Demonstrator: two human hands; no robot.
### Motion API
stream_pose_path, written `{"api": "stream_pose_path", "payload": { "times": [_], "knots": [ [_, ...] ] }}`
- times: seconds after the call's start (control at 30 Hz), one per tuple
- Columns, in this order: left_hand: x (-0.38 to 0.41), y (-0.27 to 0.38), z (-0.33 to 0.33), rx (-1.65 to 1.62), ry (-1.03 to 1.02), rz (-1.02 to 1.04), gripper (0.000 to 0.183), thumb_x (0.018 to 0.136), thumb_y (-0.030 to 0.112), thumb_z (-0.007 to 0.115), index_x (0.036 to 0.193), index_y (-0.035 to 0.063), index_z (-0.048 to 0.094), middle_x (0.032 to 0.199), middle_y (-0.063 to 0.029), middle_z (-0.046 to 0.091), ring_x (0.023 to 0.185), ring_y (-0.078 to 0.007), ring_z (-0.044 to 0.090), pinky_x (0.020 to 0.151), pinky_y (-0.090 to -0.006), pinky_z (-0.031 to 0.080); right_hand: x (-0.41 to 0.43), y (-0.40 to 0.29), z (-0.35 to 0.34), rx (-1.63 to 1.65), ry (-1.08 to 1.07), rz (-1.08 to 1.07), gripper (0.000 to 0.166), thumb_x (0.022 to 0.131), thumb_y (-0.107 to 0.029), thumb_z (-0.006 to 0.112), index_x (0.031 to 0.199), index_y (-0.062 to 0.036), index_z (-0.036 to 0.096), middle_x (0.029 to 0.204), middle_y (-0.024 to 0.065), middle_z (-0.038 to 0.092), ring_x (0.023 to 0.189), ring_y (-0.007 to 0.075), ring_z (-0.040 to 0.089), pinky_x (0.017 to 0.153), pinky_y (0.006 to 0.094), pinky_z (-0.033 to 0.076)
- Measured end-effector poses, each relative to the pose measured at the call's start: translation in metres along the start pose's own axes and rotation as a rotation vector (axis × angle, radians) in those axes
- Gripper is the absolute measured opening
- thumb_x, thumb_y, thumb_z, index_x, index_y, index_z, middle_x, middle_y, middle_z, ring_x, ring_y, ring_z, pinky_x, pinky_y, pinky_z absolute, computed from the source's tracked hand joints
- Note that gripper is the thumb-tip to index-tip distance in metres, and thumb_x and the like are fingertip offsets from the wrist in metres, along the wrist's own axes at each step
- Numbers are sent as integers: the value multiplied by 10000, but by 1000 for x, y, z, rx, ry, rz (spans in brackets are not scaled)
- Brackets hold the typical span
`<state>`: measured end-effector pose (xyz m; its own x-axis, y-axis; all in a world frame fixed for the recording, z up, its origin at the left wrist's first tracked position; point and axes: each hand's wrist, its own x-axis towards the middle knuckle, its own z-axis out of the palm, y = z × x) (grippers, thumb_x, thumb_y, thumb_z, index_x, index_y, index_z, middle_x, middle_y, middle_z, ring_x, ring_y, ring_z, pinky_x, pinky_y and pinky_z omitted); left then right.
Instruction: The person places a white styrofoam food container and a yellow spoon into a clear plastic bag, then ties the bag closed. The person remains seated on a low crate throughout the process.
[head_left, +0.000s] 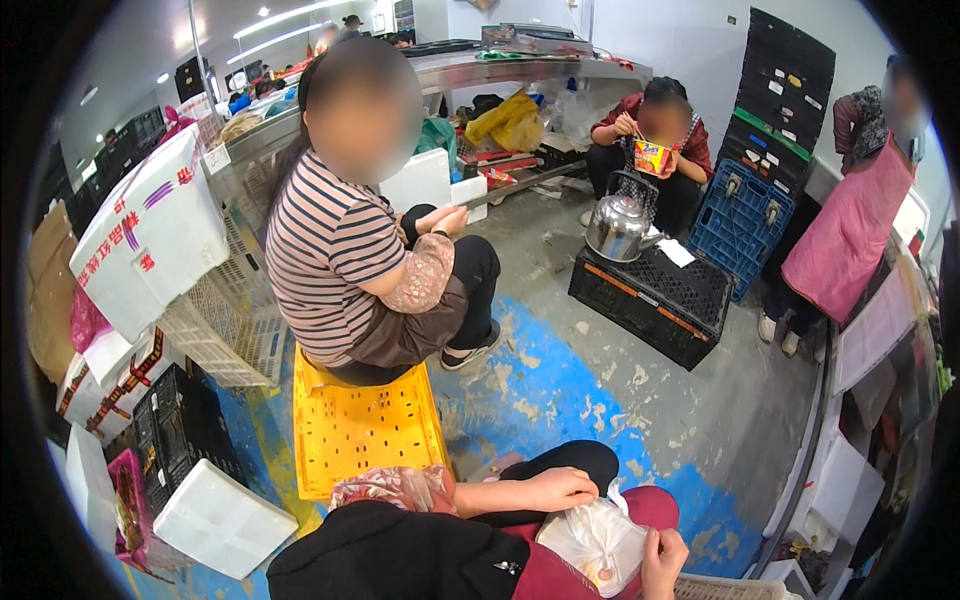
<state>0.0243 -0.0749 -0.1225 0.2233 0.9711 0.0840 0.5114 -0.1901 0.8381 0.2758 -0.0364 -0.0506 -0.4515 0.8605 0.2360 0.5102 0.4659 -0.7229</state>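
Observation:
On my lap rests a white plastic bag (596, 544), gathered at its top, with something inside that I cannot make out. My left hand (562, 490) pinches the bag's edge from the left, below a patterned sleeve (409, 486). At the bag's right side, my right hand (664, 556) has its fingers curled on the thin plastic. Dark red cloth (652, 508) covers my knee beneath the bag.
A person on a yellow crate (367, 427) sits at my left. Ahead, a metal kettle (619, 227) stands on a black crate (649, 307); behind it someone crouches with an instant noodle cup (651, 159). Another person in a pink apron (847, 232) stands right. Foam boxes (225, 517) lie left.

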Motion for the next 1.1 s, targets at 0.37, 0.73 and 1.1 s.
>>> {"api": "stream_pose_path", "payload": {
  "times": [0.37, 0.73, 1.1],
  "knots": [
    [1, -10, 12, 31, 6, -48, 219, 830, 240, 518, 923, 65, 612, 848, -126, 604, 842, -309, 564, 735, -391, 442, -3, 0, 1, 47, 10, 53, 175, 843, -111, 553, 724, 17, 541, 648, 148, 499, 577, 260, 458, 570, 348, 403],
    [-6, 10, 15, -102, 58, -164, 211, 814, 235, 554, 894, 43, 588, 870, -131, 560, 805, -298, 568, 706, -369, 443, -7, 23, 12, 46, 100, -9, 268, 798, -71, 584, 603, 14, 422, 542, 111, 392, 489, 220, 373, 470, 348, 293],
    [-2, 39, 4, -154, 48, -177, 214, 797, 243, 606, 846, 36, 591, 812, -111, 538, 748, -259, 560, 654, -343, 434, -15, 30, 5, 62, 151, 87, 228, 804, -87, 566, 630, 19, 463, 555, 101, 420, 510, 206, 404, 484, 342, 319]
  ]
}}
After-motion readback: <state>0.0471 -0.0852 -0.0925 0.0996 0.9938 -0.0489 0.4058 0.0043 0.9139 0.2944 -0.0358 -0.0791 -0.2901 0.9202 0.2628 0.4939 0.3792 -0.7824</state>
